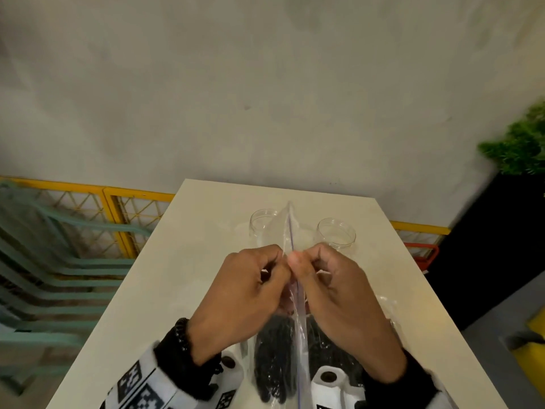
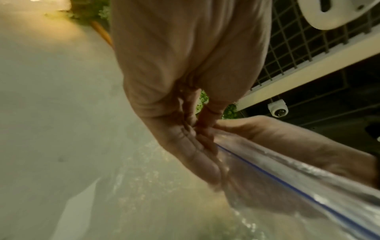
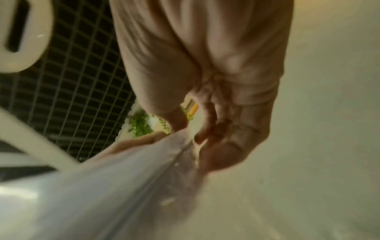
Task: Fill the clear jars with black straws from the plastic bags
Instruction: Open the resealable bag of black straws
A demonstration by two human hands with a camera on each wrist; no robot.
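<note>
A clear zip bag [image 1: 295, 343] with a blue seal line stands on edge over the white table [image 1: 177, 276], and black straws [image 1: 274, 358] fill its lower part. My left hand [image 1: 250, 287] and right hand [image 1: 333, 287] face each other and pinch the bag's top seam from either side. The left wrist view shows the left hand [image 2: 191, 138] pinching the seam of the bag [image 2: 287, 178]. In the right wrist view the right hand [image 3: 216, 146] grips the bag [image 3: 123, 186]. Behind the hands stand two empty clear jars, one on the left [image 1: 264, 228] and one on the right [image 1: 336, 234].
Another clear plastic bag [image 1: 386, 308] lies on the table at the right. Green chairs [image 1: 59, 261] and a yellow mesh fence [image 1: 132, 211] stand left of the table. A dark planter [image 1: 486, 246] with a green plant [image 1: 522, 143] is at the right.
</note>
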